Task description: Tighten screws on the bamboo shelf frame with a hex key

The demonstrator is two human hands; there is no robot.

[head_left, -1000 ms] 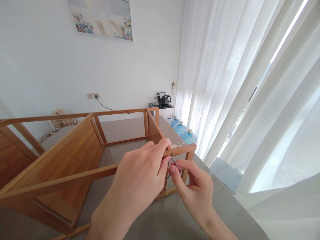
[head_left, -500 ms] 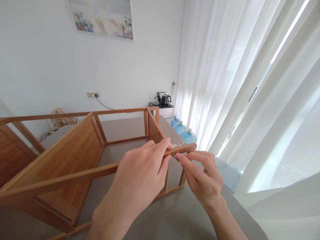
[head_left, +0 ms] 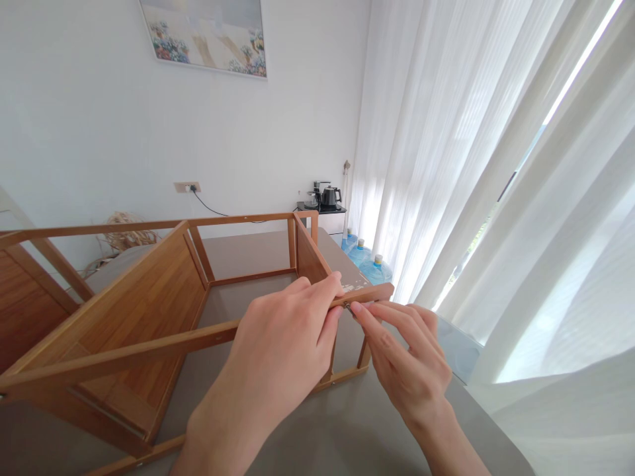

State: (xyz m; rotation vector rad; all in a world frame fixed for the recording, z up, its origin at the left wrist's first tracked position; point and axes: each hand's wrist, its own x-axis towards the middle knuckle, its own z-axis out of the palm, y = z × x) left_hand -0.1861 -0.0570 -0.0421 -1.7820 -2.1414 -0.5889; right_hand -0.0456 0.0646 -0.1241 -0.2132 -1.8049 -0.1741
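The left hand [head_left: 282, 344] grips a rail of the bamboo frame [head_left: 124, 350] standing on a grey tabletop [head_left: 357, 423]; the right hand [head_left: 407, 357] pinches what looks like a small metal fitting [head_left: 348, 307] there. Sheer white curtains [head_left: 461, 132] hang beside water bottles [head_left: 376, 270].

**Nothing here I can read**
Just behind the wooden frame rail [head_left: 368, 295], a pale patch of marks [head_left: 353, 287] sits on the grey tabletop [head_left: 253, 254], too small and blurred to make out as words. Beyond that rail, the water jugs [head_left: 376, 271] show nothing legible either.
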